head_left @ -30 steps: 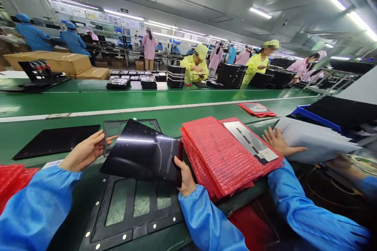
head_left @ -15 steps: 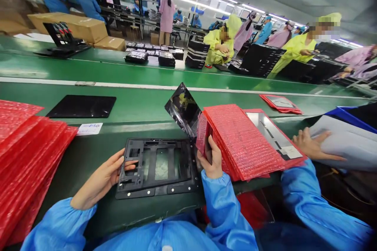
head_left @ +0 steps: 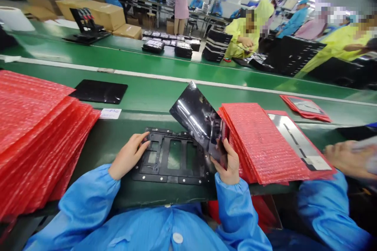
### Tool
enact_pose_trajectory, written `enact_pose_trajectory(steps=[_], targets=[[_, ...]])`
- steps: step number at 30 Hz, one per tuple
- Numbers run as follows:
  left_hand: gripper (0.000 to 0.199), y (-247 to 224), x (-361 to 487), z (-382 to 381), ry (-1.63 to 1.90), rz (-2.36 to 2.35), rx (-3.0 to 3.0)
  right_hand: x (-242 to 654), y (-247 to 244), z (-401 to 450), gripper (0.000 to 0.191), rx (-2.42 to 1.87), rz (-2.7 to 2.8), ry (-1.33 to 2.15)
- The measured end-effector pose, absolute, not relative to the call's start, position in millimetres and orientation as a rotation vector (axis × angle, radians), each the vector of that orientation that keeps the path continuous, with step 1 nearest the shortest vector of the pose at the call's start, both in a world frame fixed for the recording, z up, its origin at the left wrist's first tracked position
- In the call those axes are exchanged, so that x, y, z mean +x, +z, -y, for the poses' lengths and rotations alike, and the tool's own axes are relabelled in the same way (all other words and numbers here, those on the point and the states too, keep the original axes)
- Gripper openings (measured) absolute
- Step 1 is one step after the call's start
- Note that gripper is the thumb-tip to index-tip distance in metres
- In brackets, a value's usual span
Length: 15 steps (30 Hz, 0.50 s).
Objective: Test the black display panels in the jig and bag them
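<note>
My left hand (head_left: pixel 129 156) grips the upper left edge of a black plastic frame (head_left: pixel 163 157) with rectangular openings and light round dots along its border. The frame lies on the green bench in front of me. In my right hand (head_left: pixel 229 163) is a glossy black screen panel (head_left: pixel 197 115), tilted, its lower corner between thumb and fingers. Part of the panel hangs over the frame's upper right side. Just right of that hand lies a stack of red bubble-wrap sleeves (head_left: pixel 262 141).
More red bubble-wrap sleeves (head_left: pixel 38 137) are piled at left, near a flat black panel (head_left: pixel 101 91) and a white label (head_left: pixel 111 113). A silver-backed panel (head_left: pixel 297 137) lies on red wrap at right. A co-worker's hand (head_left: pixel 350 159) is beside it. People work beyond the green conveyor (head_left: pixel 165 68).
The panel in my right hand has turned, showing more of its glossy face. My left fingers have moved from the frame's opening to its upper left edge. The view has shifted.
</note>
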State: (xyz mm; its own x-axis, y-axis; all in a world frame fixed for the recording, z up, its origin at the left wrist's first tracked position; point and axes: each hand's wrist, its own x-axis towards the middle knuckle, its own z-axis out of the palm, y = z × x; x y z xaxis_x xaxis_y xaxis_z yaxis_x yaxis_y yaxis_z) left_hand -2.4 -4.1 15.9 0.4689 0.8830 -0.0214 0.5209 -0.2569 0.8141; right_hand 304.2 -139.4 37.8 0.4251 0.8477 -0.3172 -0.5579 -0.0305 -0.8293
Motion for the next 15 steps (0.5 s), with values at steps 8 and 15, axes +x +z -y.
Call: enact_pose_trajectory(steps=[8,15], targets=[[0.074,50,10,5,0.502,-0.507,0.813,281,41,150,0.045,-1.246,0.357,1.22],[0.067,23,3,3,0.622,-0.677,1.205,281,11,153,0.065,-1.785,1.023,0.624]])
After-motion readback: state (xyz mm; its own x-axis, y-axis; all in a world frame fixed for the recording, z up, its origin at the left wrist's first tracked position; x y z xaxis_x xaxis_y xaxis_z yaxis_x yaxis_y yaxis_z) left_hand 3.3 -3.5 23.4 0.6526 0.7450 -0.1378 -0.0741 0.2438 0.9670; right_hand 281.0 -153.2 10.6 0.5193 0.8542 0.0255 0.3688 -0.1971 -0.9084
